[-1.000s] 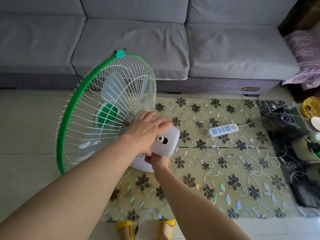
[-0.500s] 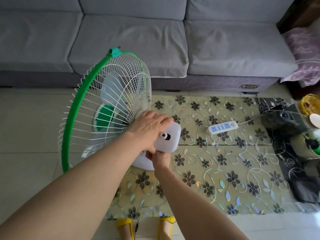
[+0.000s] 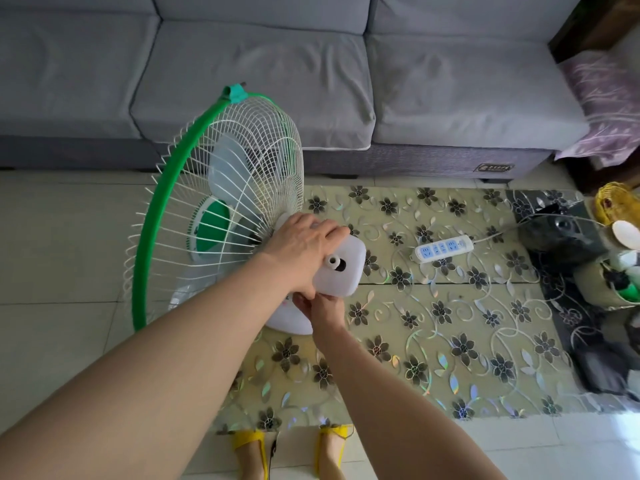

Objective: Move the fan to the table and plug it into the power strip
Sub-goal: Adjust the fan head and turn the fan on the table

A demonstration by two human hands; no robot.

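Observation:
The fan (image 3: 221, 206) has a white wire cage with a green rim, pale blades and a white motor housing. It hangs over the left edge of the low table (image 3: 450, 341), which has a flower-patterned top. My left hand (image 3: 301, 251) grips the top of the motor housing. My right hand (image 3: 322, 310) holds the fan's neck from below, just above its white base. A white power strip (image 3: 444, 249) with blue sockets lies on the table to the right of the fan, its cord running off to the right. The fan's plug is not visible.
A grey sofa (image 3: 311, 81) runs along the back. Dark items, a yellow basket (image 3: 616, 206) and containers crowd the table's right end. Pale floor tiles (image 3: 59, 254) lie to the left. My feet in yellow sandals (image 3: 252, 445) stand at the table's near edge.
The fan has shifted slightly to the right toward the table, with both hands keeping the same hold. The power strip has not moved.

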